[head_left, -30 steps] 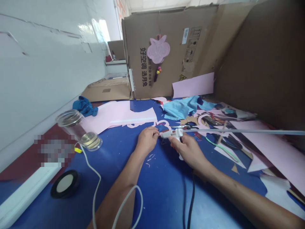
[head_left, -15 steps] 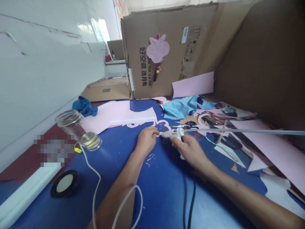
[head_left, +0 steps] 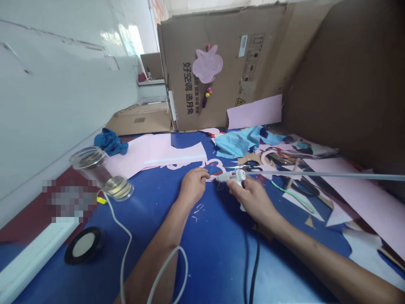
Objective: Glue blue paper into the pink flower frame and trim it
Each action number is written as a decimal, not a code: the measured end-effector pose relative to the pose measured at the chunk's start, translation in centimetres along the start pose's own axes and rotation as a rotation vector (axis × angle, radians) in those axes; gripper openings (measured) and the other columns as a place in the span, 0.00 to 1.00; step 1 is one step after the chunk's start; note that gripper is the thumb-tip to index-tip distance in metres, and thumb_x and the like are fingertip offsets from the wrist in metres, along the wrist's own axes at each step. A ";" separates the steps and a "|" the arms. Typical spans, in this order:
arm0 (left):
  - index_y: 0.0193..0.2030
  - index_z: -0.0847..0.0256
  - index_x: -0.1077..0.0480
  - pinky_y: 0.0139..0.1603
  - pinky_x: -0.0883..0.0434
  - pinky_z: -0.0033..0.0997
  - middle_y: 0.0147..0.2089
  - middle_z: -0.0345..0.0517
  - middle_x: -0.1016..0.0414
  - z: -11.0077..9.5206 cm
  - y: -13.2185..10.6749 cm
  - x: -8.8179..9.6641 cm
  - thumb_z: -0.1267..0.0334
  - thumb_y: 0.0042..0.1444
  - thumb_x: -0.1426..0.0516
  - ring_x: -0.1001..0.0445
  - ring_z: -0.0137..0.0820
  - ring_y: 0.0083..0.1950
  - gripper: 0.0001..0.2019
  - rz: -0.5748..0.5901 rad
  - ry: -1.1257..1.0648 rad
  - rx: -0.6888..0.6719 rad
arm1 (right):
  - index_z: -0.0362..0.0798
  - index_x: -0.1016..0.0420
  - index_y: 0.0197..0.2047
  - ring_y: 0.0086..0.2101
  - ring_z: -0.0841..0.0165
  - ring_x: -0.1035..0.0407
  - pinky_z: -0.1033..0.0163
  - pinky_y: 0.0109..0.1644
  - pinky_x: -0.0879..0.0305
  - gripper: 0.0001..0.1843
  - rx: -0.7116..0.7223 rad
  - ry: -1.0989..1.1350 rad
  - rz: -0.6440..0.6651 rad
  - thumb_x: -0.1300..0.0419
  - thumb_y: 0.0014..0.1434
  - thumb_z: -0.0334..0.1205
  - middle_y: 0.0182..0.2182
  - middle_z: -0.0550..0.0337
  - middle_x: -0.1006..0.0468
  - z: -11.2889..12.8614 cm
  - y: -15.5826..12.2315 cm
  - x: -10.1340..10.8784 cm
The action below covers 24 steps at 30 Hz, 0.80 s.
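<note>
Some cutting's done, going by our pink paper (head_left: 148, 153), but gluing looks unfinished: right hand (head_left: 251, 196) curled round the glue gun (head_left: 225, 176), and we can't tell if our left hand (head_left: 193, 185) pinches anything.

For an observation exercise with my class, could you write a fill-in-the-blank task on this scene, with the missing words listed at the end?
1. The white glue gun is held in the person's ____ hand.
2. The gun's nozzle points towards the person's ____ hand.
3. The tabletop is coloured ____.
4. The flower-like cutout on the upright cardboard box is coloured ____.

Missing words: right; left; blue; pink.
</note>
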<state>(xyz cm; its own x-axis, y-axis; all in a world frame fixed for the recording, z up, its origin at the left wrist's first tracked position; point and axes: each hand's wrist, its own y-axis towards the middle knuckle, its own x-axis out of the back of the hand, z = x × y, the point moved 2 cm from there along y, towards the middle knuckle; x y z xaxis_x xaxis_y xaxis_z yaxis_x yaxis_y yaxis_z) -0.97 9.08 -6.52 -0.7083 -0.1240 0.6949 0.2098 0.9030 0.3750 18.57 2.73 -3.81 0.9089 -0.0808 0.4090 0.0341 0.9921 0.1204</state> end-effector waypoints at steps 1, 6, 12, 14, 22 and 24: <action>0.37 0.56 0.17 0.64 0.26 0.41 0.51 0.45 0.15 0.0 0.0 0.0 0.81 0.57 0.43 0.19 0.35 0.56 0.17 0.001 -0.001 0.001 | 0.50 0.32 0.29 0.21 0.69 0.40 0.63 0.27 0.45 0.21 -0.003 0.008 0.006 0.43 0.65 0.56 0.20 0.66 0.33 0.0 0.0 -0.1; 0.37 0.56 0.17 0.64 0.26 0.41 0.51 0.45 0.15 0.0 0.0 0.0 0.81 0.57 0.43 0.19 0.36 0.57 0.17 0.008 -0.005 0.001 | 0.50 0.32 0.28 0.21 0.69 0.42 0.63 0.26 0.47 0.21 0.001 0.031 0.022 0.43 0.64 0.57 0.19 0.66 0.35 0.3 0.0 -0.7; 0.37 0.57 0.17 0.64 0.26 0.40 0.51 0.47 0.15 -0.1 0.0 0.1 0.81 0.57 0.43 0.19 0.36 0.57 0.16 0.011 -0.007 0.003 | 0.50 0.33 0.27 0.21 0.69 0.42 0.63 0.27 0.47 0.21 0.009 0.026 0.031 0.43 0.64 0.56 0.19 0.66 0.35 0.3 -0.1 -1.1; 0.37 0.57 0.17 0.64 0.26 0.40 0.51 0.47 0.15 -0.2 0.0 0.1 0.81 0.56 0.42 0.19 0.36 0.56 0.16 0.013 -0.007 0.001 | 0.50 0.33 0.28 0.21 0.69 0.42 0.63 0.27 0.48 0.21 0.016 0.027 0.037 0.43 0.65 0.56 0.20 0.66 0.35 0.3 -0.1 -1.1; 0.37 0.57 0.17 0.63 0.26 0.40 0.51 0.47 0.15 -0.2 -0.1 0.1 0.81 0.56 0.42 0.19 0.37 0.57 0.16 0.007 -0.008 0.000 | 0.50 0.33 0.29 0.22 0.68 0.42 0.63 0.28 0.47 0.20 0.049 0.007 0.025 0.43 0.66 0.55 0.21 0.65 0.34 0.3 -0.1 -0.6; 0.37 0.56 0.17 0.63 0.26 0.40 0.51 0.45 0.15 -0.1 0.0 0.1 0.81 0.56 0.42 0.19 0.36 0.56 0.16 0.006 -0.011 -0.001 | 0.50 0.32 0.29 0.22 0.69 0.42 0.63 0.28 0.46 0.20 0.040 0.009 0.027 0.44 0.66 0.56 0.20 0.66 0.35 0.2 -0.1 -0.5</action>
<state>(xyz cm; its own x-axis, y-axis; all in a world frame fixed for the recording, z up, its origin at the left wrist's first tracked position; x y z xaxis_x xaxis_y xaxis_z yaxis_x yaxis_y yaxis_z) -0.94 8.98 -6.40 -0.7142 -0.1140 0.6906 0.2151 0.9032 0.3715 18.02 2.69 -3.81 0.9129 -0.0528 0.4047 -0.0071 0.9894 0.1452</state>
